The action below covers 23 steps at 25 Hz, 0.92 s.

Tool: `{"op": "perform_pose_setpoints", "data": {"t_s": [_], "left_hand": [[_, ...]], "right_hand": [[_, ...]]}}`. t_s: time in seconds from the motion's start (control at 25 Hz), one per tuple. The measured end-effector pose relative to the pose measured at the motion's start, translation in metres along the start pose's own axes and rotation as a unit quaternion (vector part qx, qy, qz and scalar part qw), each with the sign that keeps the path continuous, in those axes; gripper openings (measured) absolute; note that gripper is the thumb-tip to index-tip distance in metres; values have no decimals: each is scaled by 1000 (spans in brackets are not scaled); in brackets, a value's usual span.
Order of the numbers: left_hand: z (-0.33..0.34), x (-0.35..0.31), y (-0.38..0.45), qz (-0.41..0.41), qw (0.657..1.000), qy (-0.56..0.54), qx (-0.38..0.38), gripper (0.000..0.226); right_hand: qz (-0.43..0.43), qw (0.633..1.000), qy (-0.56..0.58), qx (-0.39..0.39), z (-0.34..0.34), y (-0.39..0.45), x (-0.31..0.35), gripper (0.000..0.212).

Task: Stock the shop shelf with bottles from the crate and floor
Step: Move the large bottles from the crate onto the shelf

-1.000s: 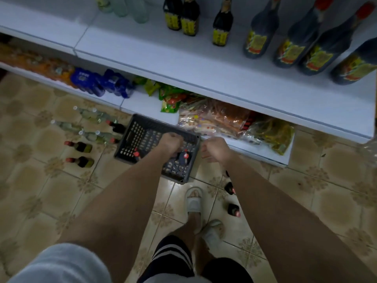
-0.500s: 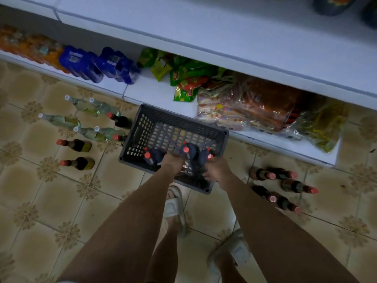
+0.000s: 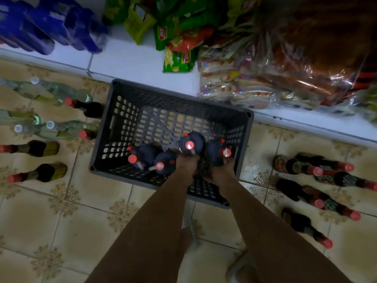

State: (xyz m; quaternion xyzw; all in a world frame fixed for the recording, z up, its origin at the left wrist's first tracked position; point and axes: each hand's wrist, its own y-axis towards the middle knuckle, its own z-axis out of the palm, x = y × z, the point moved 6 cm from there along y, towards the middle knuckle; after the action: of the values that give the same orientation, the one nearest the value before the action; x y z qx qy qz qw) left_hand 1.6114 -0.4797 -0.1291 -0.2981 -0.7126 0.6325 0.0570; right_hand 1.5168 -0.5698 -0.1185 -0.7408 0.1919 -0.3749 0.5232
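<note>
The view has been brought down close over the crate, where bottles are gripped by left hand and right hand, ready for lifting to the shelf

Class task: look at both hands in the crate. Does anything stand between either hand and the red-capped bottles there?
Nothing visible does. The left hand and right hand are already down among the four dark bottles inside the grey crate, at their necks; the exact grip is unclear.
</note>
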Motion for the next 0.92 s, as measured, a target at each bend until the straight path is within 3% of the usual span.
{"op": "perform_pose_setpoints", "data": {"t_s": [0.08,0.2,0.28,0.36,0.48,0.76,0.92], "left_hand": [[6,2,14,17,1000,15,-13,4],[11,7,28,17,999,5,-27,27],[11,12,31,9,1000,-10,-23,27],[7,8,28,13,999,-41,-21,24],[-3,-2,25,14,998,-50,-35,24],[-33,-36,-79,50,995,-70,-51,43],[-39,-82,-168,137,988,-48,-51,33]], "right_hand": [[-12,1000,-2,-7,2,18,-6,54],[-19,999,3,-39,-1,40,-17,45],[-22,998,-12,-64,-2,44,-17,33],[2,999,8,-43,4,41,-12,19],[37,999,29,28,11,19,5,18],[5,997,-6,71,-16,-75,39,19],[-54,996,-42,49,-57,-138,87,20]]}}
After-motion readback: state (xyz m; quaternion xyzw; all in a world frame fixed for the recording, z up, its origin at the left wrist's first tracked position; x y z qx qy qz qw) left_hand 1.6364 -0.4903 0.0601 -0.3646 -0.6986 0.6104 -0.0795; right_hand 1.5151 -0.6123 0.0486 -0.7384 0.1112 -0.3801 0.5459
